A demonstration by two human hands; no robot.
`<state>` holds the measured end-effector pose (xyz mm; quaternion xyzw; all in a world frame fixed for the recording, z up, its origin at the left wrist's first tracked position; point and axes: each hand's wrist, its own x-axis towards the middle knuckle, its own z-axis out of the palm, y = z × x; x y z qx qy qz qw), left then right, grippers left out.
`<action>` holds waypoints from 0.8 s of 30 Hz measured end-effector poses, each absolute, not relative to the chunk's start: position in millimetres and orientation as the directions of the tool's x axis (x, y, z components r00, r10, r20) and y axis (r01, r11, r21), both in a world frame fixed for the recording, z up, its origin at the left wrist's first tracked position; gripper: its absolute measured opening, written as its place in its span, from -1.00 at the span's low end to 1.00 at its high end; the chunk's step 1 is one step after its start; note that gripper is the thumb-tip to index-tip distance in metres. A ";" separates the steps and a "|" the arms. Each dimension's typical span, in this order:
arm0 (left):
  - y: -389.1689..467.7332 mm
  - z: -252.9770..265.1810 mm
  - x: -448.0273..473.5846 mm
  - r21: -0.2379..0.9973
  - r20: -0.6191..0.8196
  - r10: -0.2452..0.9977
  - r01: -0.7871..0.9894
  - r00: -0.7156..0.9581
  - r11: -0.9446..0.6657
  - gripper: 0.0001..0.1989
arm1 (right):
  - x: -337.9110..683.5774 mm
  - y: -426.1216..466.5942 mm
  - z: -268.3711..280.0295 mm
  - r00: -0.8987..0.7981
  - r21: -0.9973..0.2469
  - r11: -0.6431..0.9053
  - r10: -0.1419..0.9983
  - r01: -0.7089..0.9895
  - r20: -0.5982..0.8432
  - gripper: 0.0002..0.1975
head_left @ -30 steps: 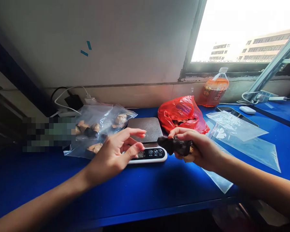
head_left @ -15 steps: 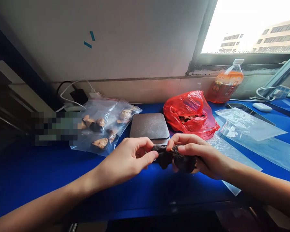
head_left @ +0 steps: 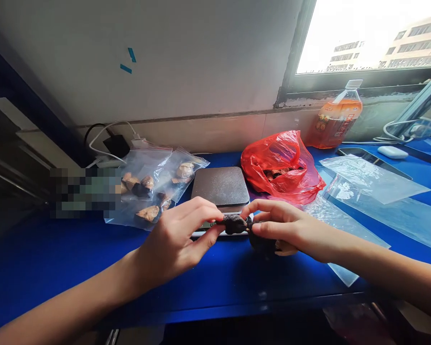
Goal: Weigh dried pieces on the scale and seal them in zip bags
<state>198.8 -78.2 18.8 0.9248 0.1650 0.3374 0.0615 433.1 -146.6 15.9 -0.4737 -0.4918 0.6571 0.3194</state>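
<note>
1. Nearest: a blue table (head_left: 201,292), its front edge running across below my forearms.
2. My left hand (head_left: 185,235) pinches the left end of a dark, wrinkled piece (head_left: 234,224), thumb and fingertips closed on it, above the table.
3. My right hand (head_left: 294,230) grips its other end between thumb and forefinger; a dark lump and a pale tan piece (head_left: 285,248) show beneath that hand. I cannot tell whether they join.
4. Just behind: a scale (head_left: 221,184) with a metal plate. Left of it, clear bags (head_left: 161,160) holding brown chunks; right, an open red bag (head_left: 260,152), then flat clear sheets (head_left: 377,177).
5. Farther: an orange drink bottle (head_left: 339,120) by a pale wall (head_left: 201,57), and a bright window (head_left: 345,28).
6. One second ago my left fingers were parted and held nothing; now both hands grip the piece. The scale and bags have stayed put.
</note>
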 end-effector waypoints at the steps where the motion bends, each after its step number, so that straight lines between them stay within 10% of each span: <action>1: -78.3 17.2 198.6 0.109 0.660 0.241 0.227 0.711 -0.968 -0.86 | 431.6 -147.9 16.8 -0.360 -0.947 -0.310 0.877 0.082 -0.318 -0.67; 6: -84.5 9.8 204.9 -0.097 0.734 0.009 0.118 0.679 -0.988 -0.84 | 424.4 -153.6 14.6 -0.451 -0.980 -0.103 0.876 0.172 -0.172 -0.72; 16: -79.7 9.9 204.0 0.100 0.667 0.190 0.166 0.720 -0.981 -0.72 | 429.3 -147.1 13.9 -0.238 -0.986 -0.164 0.957 0.022 -0.164 -0.70; 24: -116.9 14.2 219.2 -0.175 0.268 0.336 0.389 0.903 -0.904 -0.68 | 466.9 -130.4 25.2 0.223 -0.989 0.066 0.974 -0.136 0.034 -0.74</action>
